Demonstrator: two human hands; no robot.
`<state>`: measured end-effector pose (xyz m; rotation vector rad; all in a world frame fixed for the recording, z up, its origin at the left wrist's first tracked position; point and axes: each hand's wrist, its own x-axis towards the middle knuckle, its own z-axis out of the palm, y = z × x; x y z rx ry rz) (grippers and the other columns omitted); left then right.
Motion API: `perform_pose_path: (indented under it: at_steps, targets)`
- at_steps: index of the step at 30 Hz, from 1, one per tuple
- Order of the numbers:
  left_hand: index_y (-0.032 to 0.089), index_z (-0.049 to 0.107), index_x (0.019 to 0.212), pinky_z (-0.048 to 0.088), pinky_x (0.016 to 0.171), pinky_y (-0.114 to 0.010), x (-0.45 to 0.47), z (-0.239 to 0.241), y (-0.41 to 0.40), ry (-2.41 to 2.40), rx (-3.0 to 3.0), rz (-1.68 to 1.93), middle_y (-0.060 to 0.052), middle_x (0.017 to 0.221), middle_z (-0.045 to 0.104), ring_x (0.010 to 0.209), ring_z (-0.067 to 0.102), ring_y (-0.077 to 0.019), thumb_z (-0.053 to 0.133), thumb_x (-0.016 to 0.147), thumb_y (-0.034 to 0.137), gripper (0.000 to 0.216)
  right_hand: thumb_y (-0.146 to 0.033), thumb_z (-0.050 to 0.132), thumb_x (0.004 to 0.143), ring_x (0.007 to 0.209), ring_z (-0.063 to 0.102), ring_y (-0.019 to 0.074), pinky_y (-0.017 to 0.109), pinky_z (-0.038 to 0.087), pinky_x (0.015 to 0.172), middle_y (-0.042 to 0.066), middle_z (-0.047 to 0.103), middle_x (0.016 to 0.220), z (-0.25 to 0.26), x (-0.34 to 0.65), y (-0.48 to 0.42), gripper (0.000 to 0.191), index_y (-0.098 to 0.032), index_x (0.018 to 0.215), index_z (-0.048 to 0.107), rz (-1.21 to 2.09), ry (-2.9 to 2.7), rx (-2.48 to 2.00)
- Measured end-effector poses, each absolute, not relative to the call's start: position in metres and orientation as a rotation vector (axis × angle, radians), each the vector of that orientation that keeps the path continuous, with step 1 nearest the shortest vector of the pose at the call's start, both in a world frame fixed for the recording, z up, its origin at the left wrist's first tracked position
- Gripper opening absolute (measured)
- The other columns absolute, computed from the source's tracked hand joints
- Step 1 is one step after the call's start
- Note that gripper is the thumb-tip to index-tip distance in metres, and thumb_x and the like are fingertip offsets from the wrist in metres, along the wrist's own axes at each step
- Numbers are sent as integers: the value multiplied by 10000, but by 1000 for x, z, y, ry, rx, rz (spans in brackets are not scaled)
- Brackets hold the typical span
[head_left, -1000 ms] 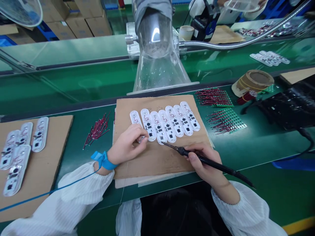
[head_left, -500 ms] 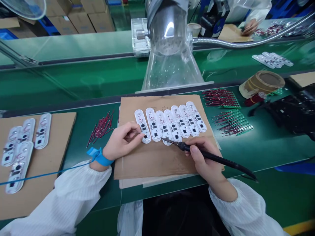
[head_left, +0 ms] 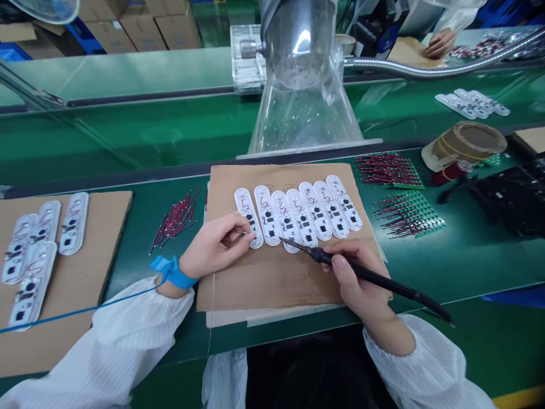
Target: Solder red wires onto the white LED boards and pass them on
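Note:
Several white oblong circuit boards lie side by side on a cardboard sheet in front of me. My left hand, with a blue wrist strap, pinches a thin solder wire whose end reaches the lower end of the leftmost boards. My right hand grips a black soldering iron like a pen. Its tip rests at the lower edge of the third board, close to the solder wire.
Loose red wires lie left of the cardboard. More boards sit on a second cardboard sheet. Green panels with red wires, tape rolls and a black tray lie right. A clear fume hood stands behind. Another person's hand works far back.
My left hand has lifted off the leftmost board's end and now holds the solder wire toward the boards. The iron tip has shifted slightly left and up along the boards' lower edge.

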<state>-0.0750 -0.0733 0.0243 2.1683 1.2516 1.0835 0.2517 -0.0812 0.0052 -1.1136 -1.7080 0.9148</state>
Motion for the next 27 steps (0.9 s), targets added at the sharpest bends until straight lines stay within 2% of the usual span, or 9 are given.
perform_pose_path:
  at_steps: [4,12,27]
  targets:
    - [222,633,1002,356,567,-208,-75,23,-73,1251,2177,1092,93,718,469,593,425,-84,718,1011,113,138,-478,682,1137,710,768,201,326,627,652,24,795,855,10,250,-80,230,-264,1078,744,920,-1769,-1105]
    - [224,619,989,368,576,-214,-76,23,-74,1251,2180,1087,87,732,489,601,433,-85,715,1010,116,146,-394,717,1128,727,778,186,307,641,676,12,812,911,9,251,-80,120,-280,1146,752,922,-1736,-1092]
    - [223,621,971,372,579,-231,-76,24,-74,1248,2164,1042,76,731,496,596,436,-95,689,1022,141,118,-433,726,1125,759,807,202,318,659,696,22,830,937,9,250,-79,153,-283,1150,748,966,-1809,-1068]
